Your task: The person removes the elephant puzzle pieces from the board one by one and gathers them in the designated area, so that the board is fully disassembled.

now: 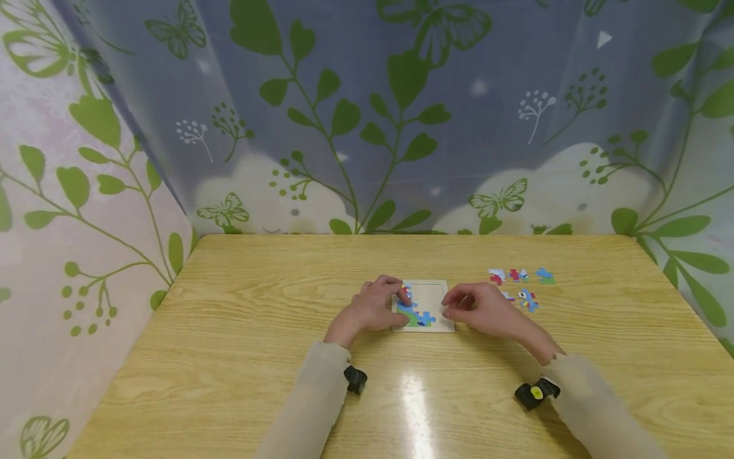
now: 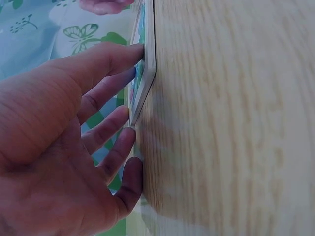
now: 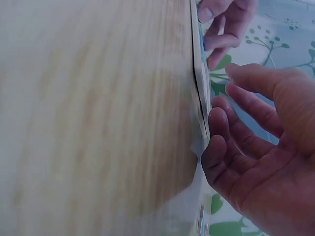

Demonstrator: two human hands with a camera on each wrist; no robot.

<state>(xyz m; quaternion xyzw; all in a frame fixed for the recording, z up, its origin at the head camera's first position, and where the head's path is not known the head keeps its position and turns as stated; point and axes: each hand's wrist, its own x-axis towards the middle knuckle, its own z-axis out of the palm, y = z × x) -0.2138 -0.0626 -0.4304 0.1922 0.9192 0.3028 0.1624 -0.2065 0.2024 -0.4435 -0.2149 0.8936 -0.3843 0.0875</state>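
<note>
1. I'm resting the left hand (image 1: 374, 307) over the jigsaw board's (image 1: 429, 296) left edge, its fingers spread, thumb and index finger touching the joined pieces (image 1: 414, 317).
2. I'm holding the right hand (image 1: 484, 309) at the board's right edge, fingers loosely bent, thumb and index fingertips standing slightly apart.
3. The jigsaw board is lying between both hands, set in from the table's (image 1: 241, 306) far edge; joined pieces are filling its near left corner.
4. Loose jigsaw pieces (image 1: 527, 298) are lying toward the table's far right corner.
</note>
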